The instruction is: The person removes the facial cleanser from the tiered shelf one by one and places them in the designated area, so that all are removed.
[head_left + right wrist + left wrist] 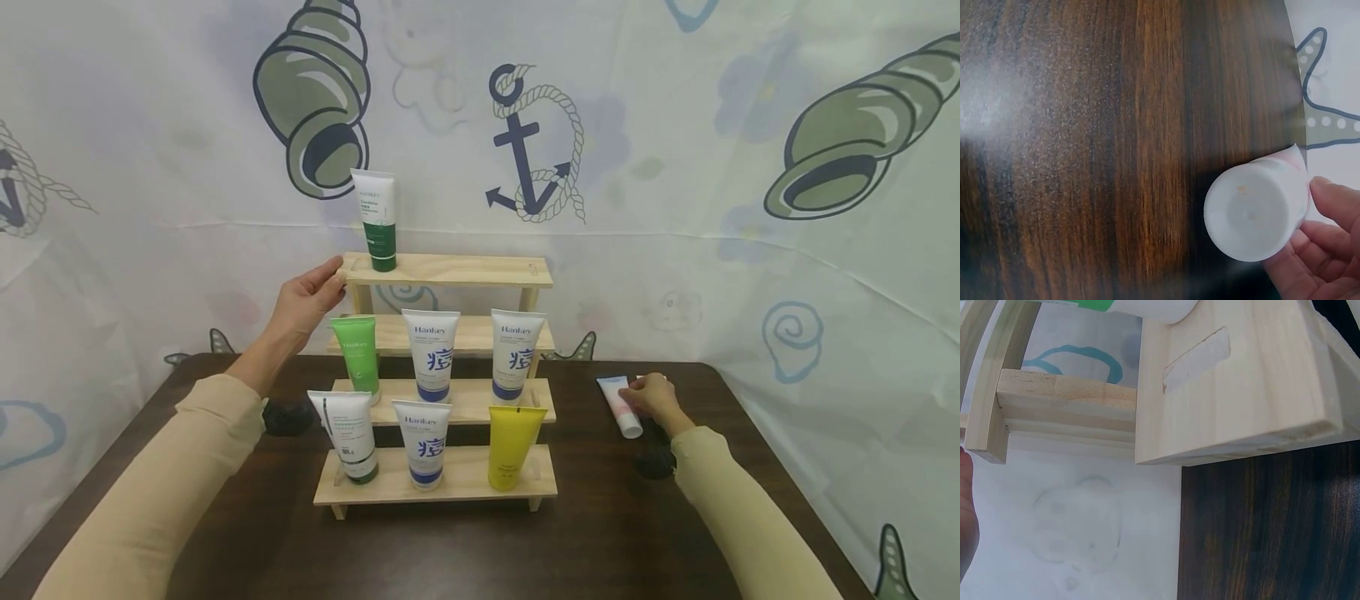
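A stepped wooden display rack [457, 487] stands mid-table with several squeeze tubes upright on it. My left hand [306, 304] holds the left end of its top shelf [465, 268], near a white-and-green tube [378, 221]. In the left wrist view, part of that hand [966, 515] shows at the left edge, beside the wooden frame [1241, 394]. To the right of the rack, my right hand [656, 398] grips a white-and-pink squeeze tube [621, 408] lying on the table. The right wrist view shows its round white cap [1247, 212], with thumb and fingers along the tube's side.
Lower tiers carry a green tube [358, 354], white-and-blue tubes [433, 354], a white tube with a dark green cap [347, 433] and a yellow tube [513, 446]. Behind the dark wooden table [450, 558] hangs a printed cloth [652, 275].
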A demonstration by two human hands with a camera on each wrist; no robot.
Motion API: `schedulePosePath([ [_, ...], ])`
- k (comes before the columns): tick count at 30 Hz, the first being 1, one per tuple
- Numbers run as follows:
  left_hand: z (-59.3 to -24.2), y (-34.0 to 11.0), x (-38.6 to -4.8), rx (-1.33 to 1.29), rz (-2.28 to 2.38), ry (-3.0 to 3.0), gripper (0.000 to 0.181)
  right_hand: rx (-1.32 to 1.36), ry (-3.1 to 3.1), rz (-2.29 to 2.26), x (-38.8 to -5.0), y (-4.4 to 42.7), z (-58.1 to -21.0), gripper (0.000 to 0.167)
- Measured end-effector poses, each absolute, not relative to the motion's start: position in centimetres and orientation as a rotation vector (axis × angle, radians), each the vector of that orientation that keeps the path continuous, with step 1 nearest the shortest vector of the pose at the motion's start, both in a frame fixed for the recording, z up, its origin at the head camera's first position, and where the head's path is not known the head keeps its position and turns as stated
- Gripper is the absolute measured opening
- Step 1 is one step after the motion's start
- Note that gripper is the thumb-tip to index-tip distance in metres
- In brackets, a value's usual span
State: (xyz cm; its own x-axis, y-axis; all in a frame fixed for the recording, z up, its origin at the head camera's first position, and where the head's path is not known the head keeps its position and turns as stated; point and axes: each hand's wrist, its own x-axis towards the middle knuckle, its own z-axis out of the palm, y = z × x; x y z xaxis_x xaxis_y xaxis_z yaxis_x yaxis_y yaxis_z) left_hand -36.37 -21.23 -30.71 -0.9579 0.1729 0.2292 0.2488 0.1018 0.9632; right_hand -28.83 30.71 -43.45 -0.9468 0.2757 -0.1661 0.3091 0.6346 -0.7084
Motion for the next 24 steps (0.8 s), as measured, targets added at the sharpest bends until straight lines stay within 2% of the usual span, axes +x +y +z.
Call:
schedulePosePath([
  [10,-30.7,-21.3,-36.1,-0.442,-2.012,-2.291,0.06,0.448,2.88,-1.134,-28.1,30.5,-42.3,0.028],
  [15,-30.9,-21.3,-36.2,-0.415,-2.01,-2.289,0.061,0.393,2.898,-1.127,-27.7,30.6,-41.1,0.032],
  [24,-30.9,-21.2,-36.4,-0.421,-1.995,-2.293,0.061,0.266,3.061,-1.065,-26.9,30.1,-35.2,0.042],
])
